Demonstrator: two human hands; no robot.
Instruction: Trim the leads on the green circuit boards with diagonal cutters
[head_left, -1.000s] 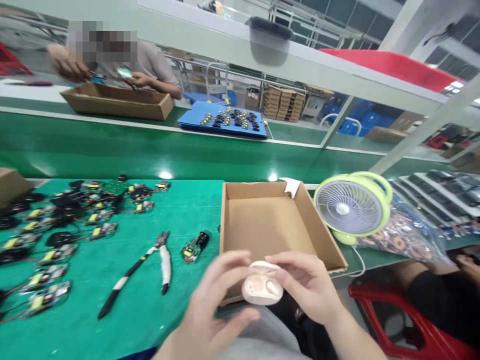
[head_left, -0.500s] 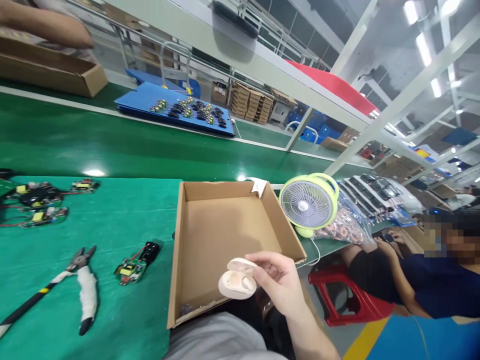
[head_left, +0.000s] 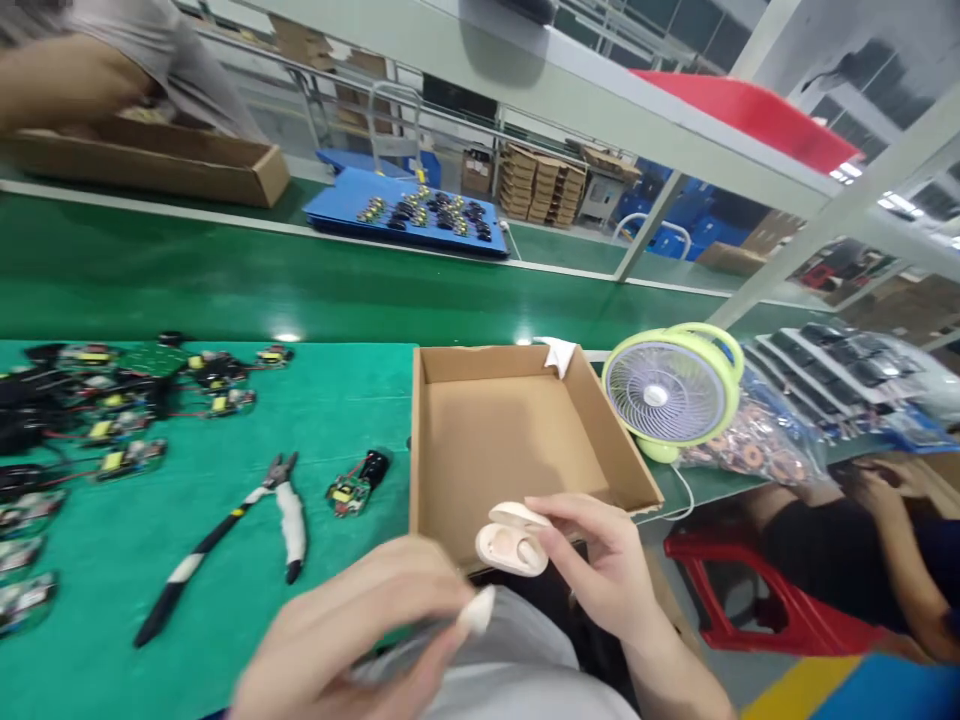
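Observation:
My right hand (head_left: 600, 560) pinches the raised lid of a small cream earbud case (head_left: 512, 545). The case is open, with one earbud (head_left: 531, 553) seated in its right side and the left hollow bare. Lower down, my left hand (head_left: 367, 630), blurred by motion, grips a white earbud (head_left: 478, 610) between thumb and fingertips, a little apart from the case. Both hands are over my lap at the near edge of a cardboard box (head_left: 420, 450). Left of the box, pliers (head_left: 281, 490) with taped handles and a small circuit board (head_left: 349, 492) with a black part lie on the green mat.
Several circuit boards (head_left: 112, 430) crowd the mat's left side. A yellow-green fan (head_left: 660, 390) stands right of the box, near a bag of copper-coloured rings (head_left: 750, 450). Beyond lies a blue board (head_left: 337, 205) with parts. Two other people are partly visible, beside a red stool (head_left: 765, 610).
My left hand has come into view with an earbud held in it. My right hand still holds the open case. The camera view has turned left, showing more circuit boards.

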